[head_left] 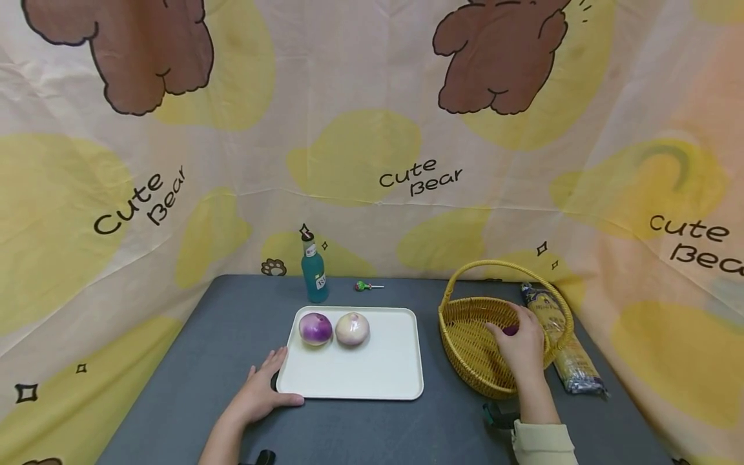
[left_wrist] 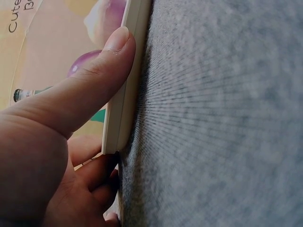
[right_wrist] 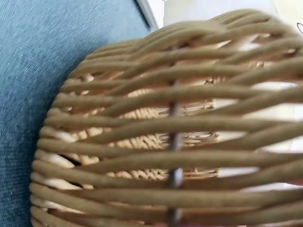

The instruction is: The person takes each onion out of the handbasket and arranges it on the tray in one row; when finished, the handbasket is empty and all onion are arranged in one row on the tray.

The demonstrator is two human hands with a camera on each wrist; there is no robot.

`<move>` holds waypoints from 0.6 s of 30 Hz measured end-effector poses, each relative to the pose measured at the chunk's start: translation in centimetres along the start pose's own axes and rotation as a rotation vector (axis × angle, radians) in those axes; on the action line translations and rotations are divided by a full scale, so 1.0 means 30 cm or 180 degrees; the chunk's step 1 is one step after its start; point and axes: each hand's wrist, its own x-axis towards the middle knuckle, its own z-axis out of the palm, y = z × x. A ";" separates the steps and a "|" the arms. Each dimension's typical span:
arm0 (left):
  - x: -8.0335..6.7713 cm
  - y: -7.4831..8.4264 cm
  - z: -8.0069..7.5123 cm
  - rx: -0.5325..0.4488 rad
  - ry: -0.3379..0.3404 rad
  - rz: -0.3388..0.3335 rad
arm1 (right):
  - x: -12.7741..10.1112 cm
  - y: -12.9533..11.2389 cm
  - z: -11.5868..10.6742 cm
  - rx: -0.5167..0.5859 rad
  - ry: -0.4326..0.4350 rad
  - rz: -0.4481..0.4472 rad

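At the front left corner of a white tray (head_left: 360, 378), my left hand (head_left: 258, 389) rests with fingers spread along its left side. The thumb (left_wrist: 102, 71) lies straight against the tray's front edge. A purple onion (head_left: 315, 329) and a paler onion (head_left: 352, 329) sit side by side on the tray's back left part. My right hand (head_left: 524, 342) reaches into a yellow wicker basket (head_left: 465, 323), fingers and thumb around a dark purple thing (head_left: 511, 330), mostly hidden. The right wrist view is filled by the basket's woven wall (right_wrist: 142, 123), hiding that hand.
A blue-green bottle (head_left: 314, 274) stands behind the tray, with a small lollipop (head_left: 361, 286) lying to its right. A long, shiny yellow packet (head_left: 575, 361) lies right of the basket, whose tall handle (head_left: 500, 263) arches over it. Behind the grey table hangs a printed cloth (head_left: 349, 161).
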 end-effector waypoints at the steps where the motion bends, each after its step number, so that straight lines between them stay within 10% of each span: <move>1: 0.000 0.000 0.000 -0.0008 -0.0004 -0.0003 | 0.002 0.005 0.002 -0.0022 0.0012 0.0016; 18: 0.001 0.005 0.000 -0.0018 -0.0024 -0.0015 | 0.022 0.036 0.020 -0.0271 -0.0549 0.0498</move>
